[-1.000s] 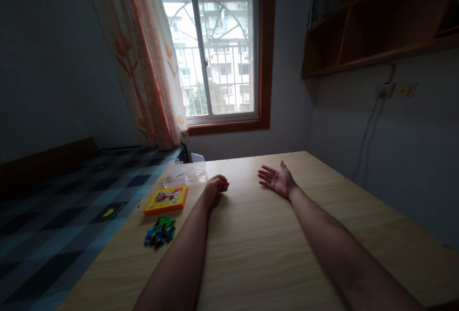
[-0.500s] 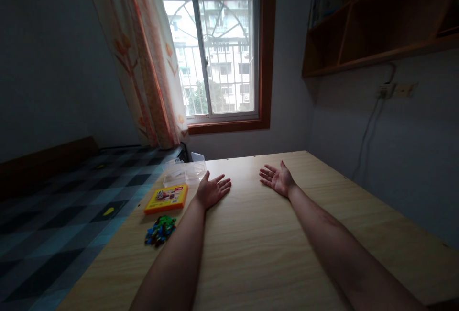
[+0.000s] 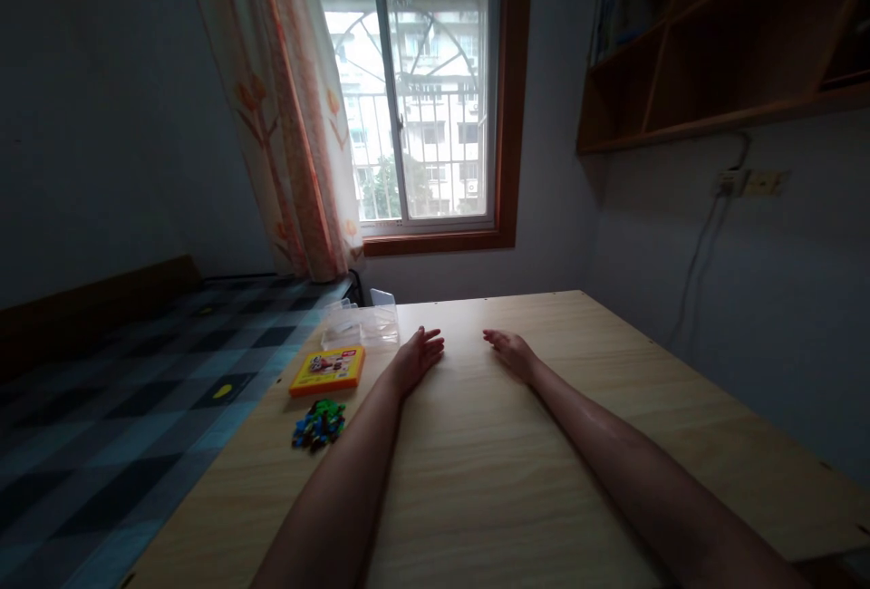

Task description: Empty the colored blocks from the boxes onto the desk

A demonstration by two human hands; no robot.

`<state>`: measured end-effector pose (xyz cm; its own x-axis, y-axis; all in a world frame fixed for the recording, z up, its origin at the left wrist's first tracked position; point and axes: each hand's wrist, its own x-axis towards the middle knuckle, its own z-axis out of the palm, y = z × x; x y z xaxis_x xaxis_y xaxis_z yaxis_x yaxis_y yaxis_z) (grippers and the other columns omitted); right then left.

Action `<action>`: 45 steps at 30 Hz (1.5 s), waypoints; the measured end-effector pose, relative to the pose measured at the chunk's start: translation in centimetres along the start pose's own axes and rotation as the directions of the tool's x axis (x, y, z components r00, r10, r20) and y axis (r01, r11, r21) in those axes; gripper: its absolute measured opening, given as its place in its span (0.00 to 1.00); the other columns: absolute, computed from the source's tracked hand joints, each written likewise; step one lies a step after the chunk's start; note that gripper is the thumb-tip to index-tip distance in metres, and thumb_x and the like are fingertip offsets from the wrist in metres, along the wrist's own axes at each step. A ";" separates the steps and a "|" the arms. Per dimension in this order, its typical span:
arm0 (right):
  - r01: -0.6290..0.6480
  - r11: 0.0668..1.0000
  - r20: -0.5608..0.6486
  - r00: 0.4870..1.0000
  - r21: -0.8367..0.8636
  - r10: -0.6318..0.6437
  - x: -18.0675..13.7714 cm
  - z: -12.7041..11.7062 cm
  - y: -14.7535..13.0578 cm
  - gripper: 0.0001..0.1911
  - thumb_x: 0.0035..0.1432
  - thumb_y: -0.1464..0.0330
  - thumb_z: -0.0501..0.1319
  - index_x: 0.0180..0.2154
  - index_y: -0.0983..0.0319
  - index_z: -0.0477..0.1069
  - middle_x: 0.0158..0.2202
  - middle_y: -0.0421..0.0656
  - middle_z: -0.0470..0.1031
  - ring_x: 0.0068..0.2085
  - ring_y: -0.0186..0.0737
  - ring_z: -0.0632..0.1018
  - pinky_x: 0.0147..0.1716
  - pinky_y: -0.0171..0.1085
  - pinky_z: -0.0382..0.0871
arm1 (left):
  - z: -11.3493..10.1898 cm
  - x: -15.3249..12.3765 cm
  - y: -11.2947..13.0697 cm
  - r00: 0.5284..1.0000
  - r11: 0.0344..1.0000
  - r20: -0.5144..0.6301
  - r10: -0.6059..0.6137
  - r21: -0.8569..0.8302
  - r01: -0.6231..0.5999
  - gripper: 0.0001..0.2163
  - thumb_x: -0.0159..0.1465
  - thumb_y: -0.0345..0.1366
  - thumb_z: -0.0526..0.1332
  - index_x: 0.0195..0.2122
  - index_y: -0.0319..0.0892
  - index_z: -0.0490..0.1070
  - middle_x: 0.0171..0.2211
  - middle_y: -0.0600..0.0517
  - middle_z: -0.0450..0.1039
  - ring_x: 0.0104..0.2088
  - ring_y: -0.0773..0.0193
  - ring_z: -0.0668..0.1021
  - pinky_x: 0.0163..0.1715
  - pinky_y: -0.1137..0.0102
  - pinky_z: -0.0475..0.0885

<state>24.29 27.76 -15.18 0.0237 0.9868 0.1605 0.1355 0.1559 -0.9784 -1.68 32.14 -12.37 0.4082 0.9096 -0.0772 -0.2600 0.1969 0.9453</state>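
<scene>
Both my arms stretch forward over a light wooden table. My left hand holds nothing, its fingers apart and pointing right. Left of it lies a flat yellow and orange box with a picture on its lid. Just behind that stands a clear plastic container. A small heap of blue, green and dark pieces, too small to name, sits beside my left forearm. My right hand is also bare, fingers extended toward the left hand. A gap separates the two hands.
A bed with a checked cover adjoins the table's left side. Beyond the table are a window and a patterned curtain. Wooden wall shelves hang at the right, above a socket with a cord.
My hands have turned from palms up to a more sideways, palm-inward pose, and the right has come slightly left. The whole view has shifted a little; the box, container and pieces stay put.
</scene>
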 end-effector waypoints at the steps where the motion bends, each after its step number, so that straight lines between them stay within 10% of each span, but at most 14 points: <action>1: 0.019 0.994 0.025 1.000 -0.104 -0.016 -0.4 0.5 -0.1 0.16 0.69 0.61 0.59 0.53 0.62 0.71 0.55 0.48 0.71 0.52 0.44 0.75 0.53 0.48 0.72 | 0.5 0.0 -0.5 0.999 0.998 -0.019 0.032 0.052 -0.031 0.16 0.71 0.44 0.61 0.54 0.40 0.70 0.53 0.45 0.72 0.49 0.54 0.77 0.48 0.54 0.75; 7: 0.073 0.807 0.075 0.997 -0.585 -0.036 -2.5 2.3 -0.5 0.20 0.68 0.62 0.60 0.58 0.60 0.69 0.64 0.49 0.62 0.63 0.51 0.66 0.63 0.57 0.60 | 3.0 -1.0 -3.0 0.968 0.888 -0.060 0.244 0.414 -0.198 0.16 0.70 0.42 0.62 0.55 0.40 0.70 0.55 0.44 0.71 0.50 0.53 0.77 0.50 0.53 0.75; 13: 0.010 0.599 0.024 1.000 -0.801 0.016 -4.3 2.9 -0.7 0.27 0.68 0.57 0.59 0.64 0.59 0.63 0.69 0.50 0.55 0.70 0.55 0.55 0.68 0.61 0.42 | 4.8 -6.0 -3.7 0.919 0.603 0.205 0.338 0.702 -0.378 0.11 0.71 0.41 0.61 0.51 0.43 0.73 0.57 0.45 0.70 0.54 0.53 0.74 0.55 0.52 0.70; 18: 0.000 0.511 0.038 0.997 -0.859 0.064 -6.4 3.0 -0.8 0.32 0.70 0.56 0.49 0.70 0.61 0.55 0.72 0.53 0.47 0.72 0.56 0.48 0.68 0.57 0.32 | 5.1 -11.3 -3.2 0.861 0.391 0.359 0.360 0.780 -0.489 0.11 0.64 0.40 0.67 0.45 0.43 0.77 0.55 0.42 0.72 0.63 0.44 0.65 0.68 0.44 0.44; 24: 0.009 0.473 0.060 0.994 -0.881 0.094 -8.7 3.0 -1.6 0.34 0.70 0.54 0.46 0.71 0.61 0.53 0.73 0.52 0.46 0.72 0.56 0.48 0.68 0.56 0.33 | 0.7 -15.8 0.0 0.814 0.246 0.383 0.437 0.819 -0.518 0.14 0.62 0.40 0.66 0.49 0.48 0.78 0.58 0.42 0.72 0.65 0.42 0.65 0.70 0.49 0.38; 34: -0.004 0.423 0.061 0.988 -0.906 0.141 -9.6 3.4 -2.6 0.34 0.69 0.54 0.44 0.71 0.60 0.51 0.73 0.50 0.45 0.72 0.53 0.48 0.68 0.54 0.33 | -10.5 -19.4 3.9 0.718 0.225 -0.046 0.695 0.962 -0.156 0.17 0.64 0.49 0.57 0.42 0.44 0.76 0.49 0.42 0.77 0.55 0.41 0.72 0.63 0.45 0.59; 45: -0.018 0.386 0.050 0.985 -0.922 0.165 -10.1 3.4 -2.9 0.33 0.69 0.54 0.44 0.71 0.58 0.51 0.73 0.47 0.45 0.73 0.50 0.47 0.68 0.52 0.33 | -13.4 -19.0 3.1 0.695 0.273 -0.182 0.695 0.962 -0.020 0.21 0.72 0.53 0.54 0.43 0.39 0.75 0.43 0.46 0.78 0.46 0.56 0.79 0.51 0.54 0.72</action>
<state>20.30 17.45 -14.39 -0.0035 0.9999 -0.0100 0.9655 0.0007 -0.2605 -21.95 20.40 -12.26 -0.0566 0.8359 0.5459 0.7626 -0.3167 0.5640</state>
